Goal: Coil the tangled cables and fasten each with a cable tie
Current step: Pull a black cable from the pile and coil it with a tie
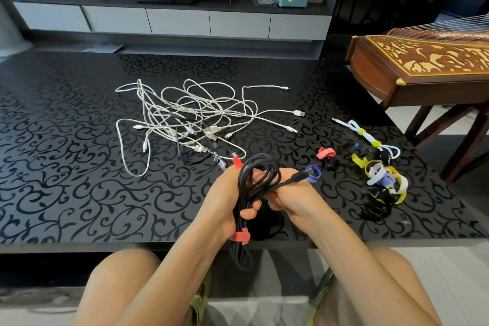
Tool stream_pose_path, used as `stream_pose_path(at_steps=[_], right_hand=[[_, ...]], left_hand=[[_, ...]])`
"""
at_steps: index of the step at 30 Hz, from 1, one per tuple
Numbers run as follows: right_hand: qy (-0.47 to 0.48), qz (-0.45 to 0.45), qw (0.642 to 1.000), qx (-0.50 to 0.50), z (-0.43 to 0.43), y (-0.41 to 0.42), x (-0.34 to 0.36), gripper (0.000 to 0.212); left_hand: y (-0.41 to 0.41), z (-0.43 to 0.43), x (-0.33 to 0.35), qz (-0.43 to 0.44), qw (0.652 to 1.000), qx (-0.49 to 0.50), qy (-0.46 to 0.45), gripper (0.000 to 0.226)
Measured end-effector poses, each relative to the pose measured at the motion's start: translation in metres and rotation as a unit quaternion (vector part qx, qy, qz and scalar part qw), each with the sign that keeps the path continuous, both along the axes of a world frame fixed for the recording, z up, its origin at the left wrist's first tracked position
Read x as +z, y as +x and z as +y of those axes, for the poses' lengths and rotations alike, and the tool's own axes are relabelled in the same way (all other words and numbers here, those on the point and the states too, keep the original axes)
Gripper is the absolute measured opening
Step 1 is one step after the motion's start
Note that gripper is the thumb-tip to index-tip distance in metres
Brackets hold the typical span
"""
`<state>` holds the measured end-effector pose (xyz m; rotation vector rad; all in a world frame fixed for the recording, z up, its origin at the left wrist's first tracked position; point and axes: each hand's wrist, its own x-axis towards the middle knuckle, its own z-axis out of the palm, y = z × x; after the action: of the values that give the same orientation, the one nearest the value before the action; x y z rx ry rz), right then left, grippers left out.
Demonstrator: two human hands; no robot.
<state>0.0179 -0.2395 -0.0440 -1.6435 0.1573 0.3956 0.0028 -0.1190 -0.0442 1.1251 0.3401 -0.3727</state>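
A coiled black cable (258, 180) is held above the table's front edge. My left hand (225, 201) grips the coil around its middle, thumb across the strands. A red cable tie (240, 236) wraps the coil's lower part. My right hand (293, 196) pinches the cable's loose end, whose plug (304, 173) points right. A tangle of white cables (190, 119) lies spread on the black patterned table (66, 153). A bundled white cable with yellow ties (370, 140) lies at the right. Loose coloured cable ties (383, 180) are heaped nearby.
A red tie (326, 153) and a blue tie (313, 173) lie just beyond my right hand. A wooden stringed instrument (423, 66) on a stand sits at the table's right side. A television cabinet (172, 18) stands behind the table. My knees are below the table edge.
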Motion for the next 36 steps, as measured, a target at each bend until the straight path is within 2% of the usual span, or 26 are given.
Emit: stream_pose_path(at_steps=[3, 7, 9, 10, 12, 14, 16, 18, 21, 23, 24, 25, 28, 30, 34, 36], right_hand=[[0.062, -0.008, 0.998, 0.015, -0.001, -0.004, -0.001, 0.037], [0.227, 0.025, 0.973, -0.031, -0.007, -0.012, -0.003, 0.02], [0.258, -0.005, 0.966, 0.002, -0.012, -0.017, -0.003, 0.015], [0.237, -0.05, 0.969, 0.037, -0.013, -0.021, 0.0, 0.013], [0.135, -0.164, 0.973, 0.094, -0.014, -0.025, 0.003, 0.014], [0.013, -0.27, 0.956, 0.118, -0.012, -0.027, 0.007, 0.018], [-0.111, -0.409, 0.898, 0.12, -0.01, -0.026, 0.004, 0.016], [-0.218, -0.546, 0.803, 0.095, -0.011, -0.024, -0.001, 0.017], [-0.274, -0.646, 0.712, 0.037, -0.011, -0.021, -0.004, 0.019], [-0.288, -0.669, 0.685, 0.005, -0.011, -0.019, -0.002, 0.019], [-0.276, -0.664, 0.695, 0.006, -0.01, -0.018, -0.003, 0.018], [-0.256, -0.646, 0.72, 0.017, -0.011, -0.016, -0.004, 0.016], [-0.185, -0.514, 0.837, 0.03, -0.012, -0.017, -0.002, 0.015], [-0.157, -0.429, 0.889, 0.017, -0.013, -0.019, -0.001, 0.02], [-0.131, -0.361, 0.923, -0.008, -0.015, -0.018, 0.003, 0.018], [-0.105, -0.323, 0.94, -0.023, -0.016, -0.016, 0.003, 0.014]], left_hand=[[0.008, 0.002, -0.003, -0.008, 0.999, 0.028, 0.014, 0.015], [0.022, 0.012, -0.008, 0.013, 0.996, 0.087, 0.014, 0.016], [0.024, 0.015, -0.007, 0.024, 0.995, 0.093, 0.007, 0.014], [0.023, 0.016, -0.005, 0.025, 0.995, 0.091, 0.005, 0.013], [0.021, 0.015, -0.003, 0.014, 0.996, 0.086, 0.026, 0.018], [0.018, 0.01, -0.004, -0.031, 0.992, 0.073, 0.095, 0.026], [0.013, 0.005, -0.004, -0.095, 0.974, 0.071, 0.194, 0.033], [0.011, 0.001, -0.006, -0.138, 0.949, 0.09, 0.27, 0.038], [0.013, -0.001, -0.012, -0.179, 0.922, 0.078, 0.333, 0.041], [0.014, -0.003, -0.016, -0.194, 0.909, 0.034, 0.367, 0.037], [0.014, -0.003, -0.016, -0.199, 0.903, 0.009, 0.381, 0.033], [0.013, -0.005, -0.014, -0.207, 0.897, -0.01, 0.391, 0.032], [0.013, -0.005, -0.013, -0.248, 0.877, -0.013, 0.411, 0.031], [0.014, -0.003, -0.015, -0.267, 0.873, 0.008, 0.409, 0.026], [0.009, -0.003, -0.014, -0.277, 0.86, 0.044, 0.426, 0.02], [0.009, -0.002, -0.013, -0.271, 0.873, 0.06, 0.401, 0.023]])
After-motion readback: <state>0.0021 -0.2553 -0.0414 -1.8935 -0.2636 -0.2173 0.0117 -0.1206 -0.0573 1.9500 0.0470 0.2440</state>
